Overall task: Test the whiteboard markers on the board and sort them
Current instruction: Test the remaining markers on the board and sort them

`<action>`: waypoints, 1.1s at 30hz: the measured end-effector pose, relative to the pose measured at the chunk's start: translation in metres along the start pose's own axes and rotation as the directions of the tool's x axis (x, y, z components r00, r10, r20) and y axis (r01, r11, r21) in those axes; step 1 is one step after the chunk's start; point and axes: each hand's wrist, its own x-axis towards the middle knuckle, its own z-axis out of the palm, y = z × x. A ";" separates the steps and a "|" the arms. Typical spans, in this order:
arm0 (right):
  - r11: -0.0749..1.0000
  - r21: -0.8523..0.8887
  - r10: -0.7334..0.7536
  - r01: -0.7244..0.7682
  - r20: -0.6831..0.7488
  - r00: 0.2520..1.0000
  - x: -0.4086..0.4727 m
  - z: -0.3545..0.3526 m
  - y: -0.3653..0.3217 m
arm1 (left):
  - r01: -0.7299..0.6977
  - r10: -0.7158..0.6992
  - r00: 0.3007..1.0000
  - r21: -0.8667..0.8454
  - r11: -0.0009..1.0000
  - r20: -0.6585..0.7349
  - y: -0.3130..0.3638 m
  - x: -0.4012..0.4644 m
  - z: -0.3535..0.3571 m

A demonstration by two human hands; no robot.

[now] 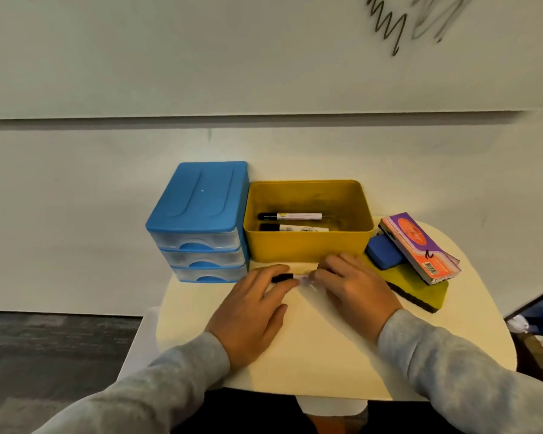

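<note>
Between both hands (298,286), just before the yellow bin (308,245), a marker (290,278) lies gripped.

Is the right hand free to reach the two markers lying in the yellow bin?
Probably not yet: the right hand grips the marker held with the left hand. The yellow bin is open-topped, just beyond.

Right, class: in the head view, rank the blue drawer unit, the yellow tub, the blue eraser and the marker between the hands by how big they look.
1. Blue drawer unit and yellow tub: too alike to split.
2. Blue eraser, partly hidden.
3. Marker, mostly covered by the hands.
</note>
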 end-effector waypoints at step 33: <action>0.950 -0.119 0.279 -0.288 0.736 0.617 0.173 -0.016 0.033 | 0.044 -0.053 0.996 0.133 0.990 0.066 0.003 0.008 0.002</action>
